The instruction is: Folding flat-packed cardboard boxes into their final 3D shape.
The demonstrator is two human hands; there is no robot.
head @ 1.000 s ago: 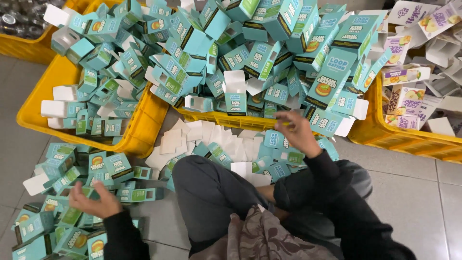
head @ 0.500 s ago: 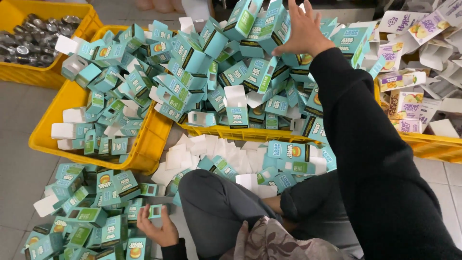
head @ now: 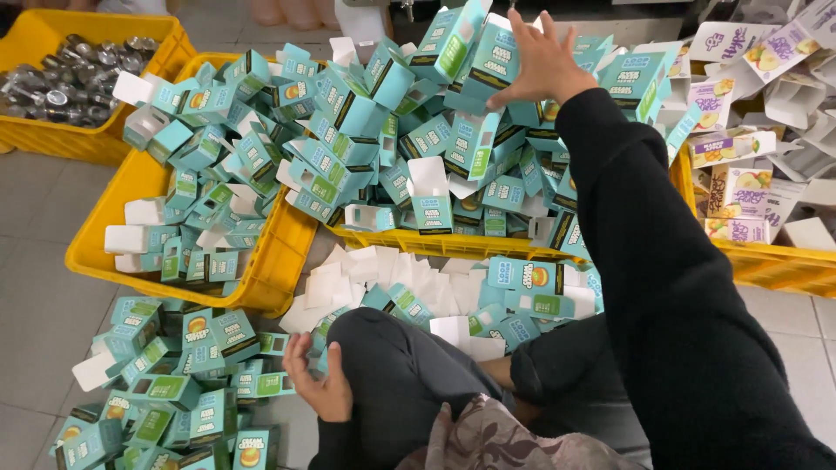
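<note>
The right hand [head: 542, 63] is stretching forward on a fully extended arm, fingers spread and pressing on the teal cartons [head: 488, 65] heaped in the middle yellow crate [head: 453, 245]. The left hand [head: 320, 383] is resting low beside the knee, fingers loosely curled and holding nothing, just beside the teal cartons on the floor [head: 178, 392].

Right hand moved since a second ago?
Yes. The right hand went up from the yellow crate's near rim to the top of the teal box pile.
</note>
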